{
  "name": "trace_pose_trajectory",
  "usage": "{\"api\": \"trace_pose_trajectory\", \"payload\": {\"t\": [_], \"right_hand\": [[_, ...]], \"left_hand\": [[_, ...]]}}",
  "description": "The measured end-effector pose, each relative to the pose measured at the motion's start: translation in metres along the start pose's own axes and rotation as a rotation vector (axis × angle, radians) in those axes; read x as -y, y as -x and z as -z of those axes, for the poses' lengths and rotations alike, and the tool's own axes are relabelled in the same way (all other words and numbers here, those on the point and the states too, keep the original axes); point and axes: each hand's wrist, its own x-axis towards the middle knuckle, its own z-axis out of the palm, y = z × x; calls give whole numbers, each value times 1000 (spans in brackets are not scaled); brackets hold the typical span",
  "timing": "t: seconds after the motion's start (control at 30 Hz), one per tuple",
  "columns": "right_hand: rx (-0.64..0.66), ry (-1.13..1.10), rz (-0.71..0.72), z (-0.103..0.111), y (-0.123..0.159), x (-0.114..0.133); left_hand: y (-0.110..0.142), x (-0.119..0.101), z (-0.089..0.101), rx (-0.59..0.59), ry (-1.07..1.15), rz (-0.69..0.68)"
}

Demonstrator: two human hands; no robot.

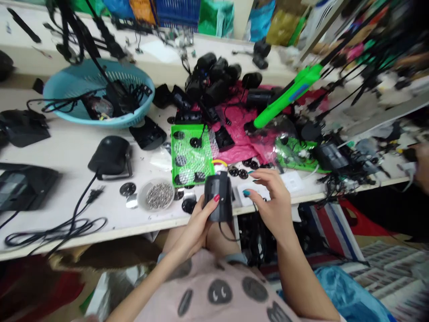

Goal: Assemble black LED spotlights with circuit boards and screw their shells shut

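My left hand point(200, 220) is closed around a black plastic device housing point(218, 197), its thumb lying across the front face. A thin black cable hangs from the bottom of the housing, which is held near the table's front edge. To the right, my right hand point(272, 202) is raised with thumb and fingers apart; nothing shows between them. Beyond the housing lies a green perforated tray point(192, 154) with several black round mesh discs. A round tub of small metal screws point(158, 196) stands left of my left hand.
A light blue basket point(100, 117) with cables and parts stands at the back left. Finished-looking black devices point(110, 154) and coiled cords are on the left. Black housings lie on a pink plastic sheet point(234, 120). A bright green stick-like tool point(288, 96) slants above. Another person's hand point(422, 163) shows at far right.
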Motion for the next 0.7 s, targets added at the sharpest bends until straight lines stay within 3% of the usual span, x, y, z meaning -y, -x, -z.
{"api": "trace_pose_trajectory", "payload": {"t": [0.13, 0.23, 0.3, 0.37, 0.43, 0.57, 0.7], "right_hand": [[-476, -228, -111, 18, -81, -45], [-418, -369, -167, 22, -140, -72], [-299, -392, -161, 17, -158, -80], [-224, -396, -179, 7, -153, -77], [-191, -435, -215, -2, -130, -61], [-250, -867, -222, -8, -74, 7], [-339, -993, -104, -4, -42, 69]], "left_hand": [[-1, -2, 4, -158, -18, 72], [-4, -3, 7, -162, -36, 69], [-5, -3, 9, -118, -49, 49], [-5, -1, 10, -102, -50, 52], [-4, 1, 10, -93, -43, 51], [-6, -1, 5, -59, -70, 7], [-8, -2, 0, -24, -81, -4]]}}
